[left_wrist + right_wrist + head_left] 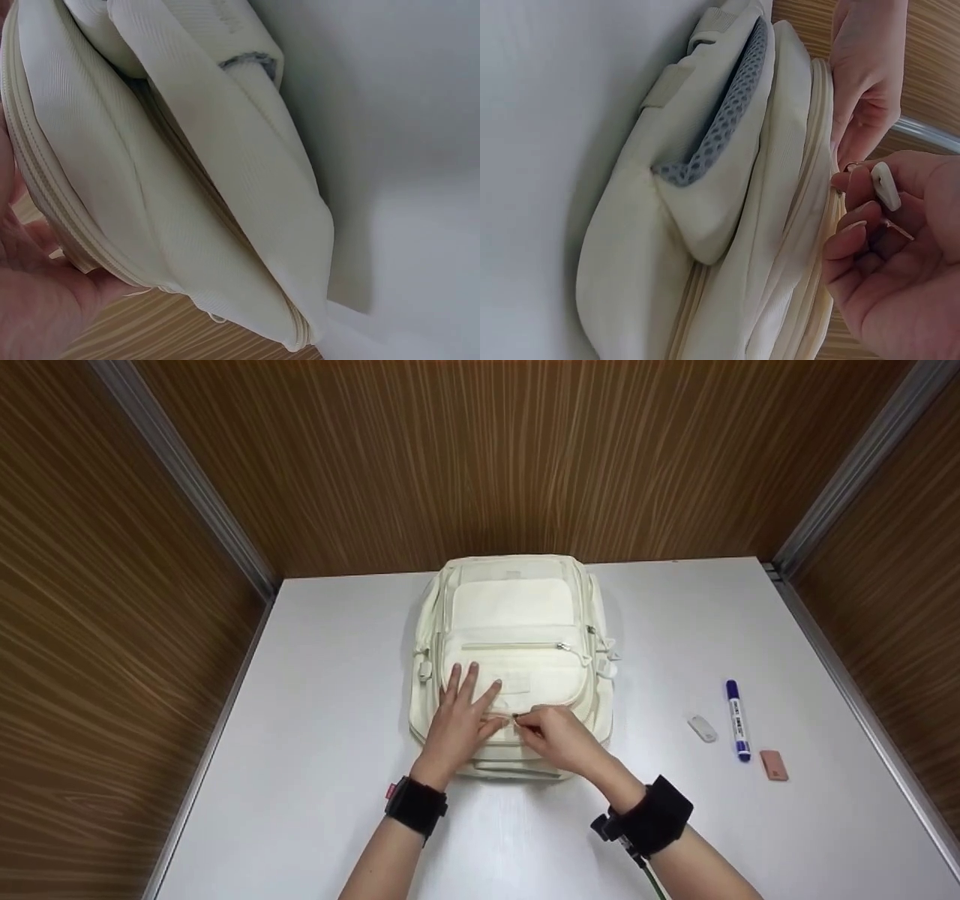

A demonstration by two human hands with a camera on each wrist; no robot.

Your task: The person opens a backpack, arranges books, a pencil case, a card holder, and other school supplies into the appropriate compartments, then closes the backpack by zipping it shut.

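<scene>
A cream backpack point(514, 604) lies flat with its front pockets facing up. My left hand point(456, 727) presses on the lower front pocket, fingers spread and straight, its thumb beside the pocket's zipper. Just right of that thumb, my right hand point(562, 737) pinches the zipper's slider with thumb and forefinger. From the right wrist view, a cream zipper pull point(886, 187) hangs at the curled fingers of this hand. The left wrist view has the bag's side, with long zipper tracks, and part of the left hand point(37, 300) at the edge.
On the white table point(322, 697), right of the bag, lie a small white oblong piece point(703, 728), a blue-capped marker point(737, 720) and a small pink block point(774, 765). Wood-grain panels point(450, 457) enclose the back and both sides.
</scene>
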